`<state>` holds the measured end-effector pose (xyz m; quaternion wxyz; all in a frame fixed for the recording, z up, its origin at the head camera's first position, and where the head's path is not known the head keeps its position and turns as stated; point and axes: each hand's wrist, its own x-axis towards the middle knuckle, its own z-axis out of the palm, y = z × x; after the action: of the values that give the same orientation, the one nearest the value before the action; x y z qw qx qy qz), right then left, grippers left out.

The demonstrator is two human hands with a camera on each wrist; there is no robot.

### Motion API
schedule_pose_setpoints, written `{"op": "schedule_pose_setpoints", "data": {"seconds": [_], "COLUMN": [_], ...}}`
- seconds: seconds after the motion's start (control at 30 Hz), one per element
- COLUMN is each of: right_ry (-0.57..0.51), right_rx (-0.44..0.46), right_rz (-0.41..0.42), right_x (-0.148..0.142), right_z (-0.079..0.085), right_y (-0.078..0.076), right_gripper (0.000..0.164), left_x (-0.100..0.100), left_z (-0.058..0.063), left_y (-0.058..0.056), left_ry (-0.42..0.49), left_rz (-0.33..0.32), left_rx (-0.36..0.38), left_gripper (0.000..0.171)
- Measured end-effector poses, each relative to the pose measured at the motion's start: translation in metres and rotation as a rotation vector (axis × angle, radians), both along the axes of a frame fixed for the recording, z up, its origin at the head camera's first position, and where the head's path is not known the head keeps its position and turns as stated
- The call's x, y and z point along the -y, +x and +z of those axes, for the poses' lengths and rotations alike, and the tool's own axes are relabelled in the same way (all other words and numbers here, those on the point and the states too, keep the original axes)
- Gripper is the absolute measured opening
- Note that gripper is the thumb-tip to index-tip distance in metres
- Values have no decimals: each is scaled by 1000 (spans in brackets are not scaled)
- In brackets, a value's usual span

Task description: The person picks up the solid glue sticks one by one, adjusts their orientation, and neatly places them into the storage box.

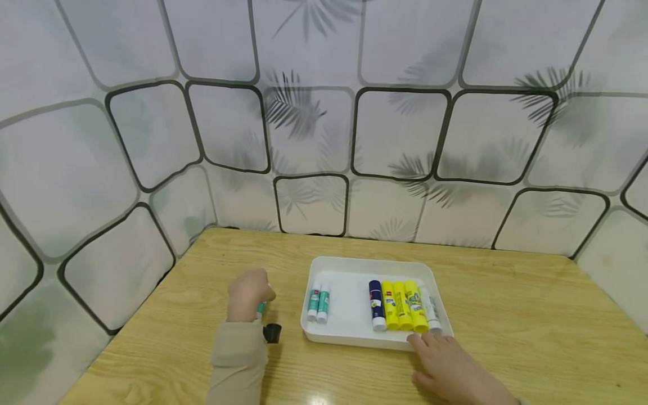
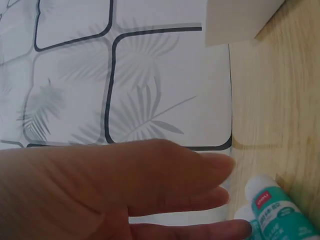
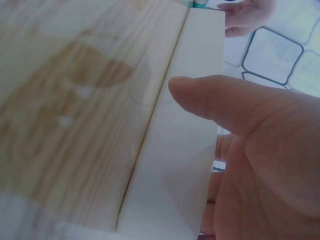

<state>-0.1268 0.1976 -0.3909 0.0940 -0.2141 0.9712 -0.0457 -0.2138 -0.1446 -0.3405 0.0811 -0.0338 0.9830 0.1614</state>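
Observation:
My left hand (image 1: pixel 250 292) is over the table left of the tray, beside teal glue sticks with white caps. In the left wrist view, one teal glue stick (image 2: pixel 282 215) shows its label, and a second sits partly hidden behind it, at a fingertip. The fingers and thumb there are extended, with a gap between them. My right hand (image 1: pixel 448 360) rests its fingertips on the front right rim of the white tray (image 1: pixel 349 336). Its thumb (image 3: pixel 200 95) stretches out in front of the tray's wall, while the other fingers are partly hidden behind that wall.
Two teal glue sticks (image 1: pixel 318 302) lie at the tray's left. At its right lie a dark blue glue stick (image 1: pixel 377 304), several yellow ones (image 1: pixel 402 305) and a white one (image 1: pixel 430 308). A black wrist camera (image 1: pixel 272 333) is on the left wrist. A patterned curtain (image 1: pixel 314 140) stands behind the table.

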Motion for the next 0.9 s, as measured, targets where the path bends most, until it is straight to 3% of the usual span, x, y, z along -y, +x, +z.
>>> {"op": "schedule_pose_setpoints", "data": {"seconds": [0.53,0.77,0.9], "right_ry": [-18,-14,-5], "right_rx": [0,-29,-32], "right_rz": [1,29,35], "right_x": [0,-1,-1], "right_z": [1,0,-1], "right_y": [1,1,1], "right_gripper": [48,48,48], "left_x": [1,2,1], "left_z": [-7,-10,-13], "left_y": [-6,-7,-8], "left_ry": [-5,3,12], "left_rz": [30,35,42], "left_rx": [31,40,42], "left_gripper": [5,20,16]}}
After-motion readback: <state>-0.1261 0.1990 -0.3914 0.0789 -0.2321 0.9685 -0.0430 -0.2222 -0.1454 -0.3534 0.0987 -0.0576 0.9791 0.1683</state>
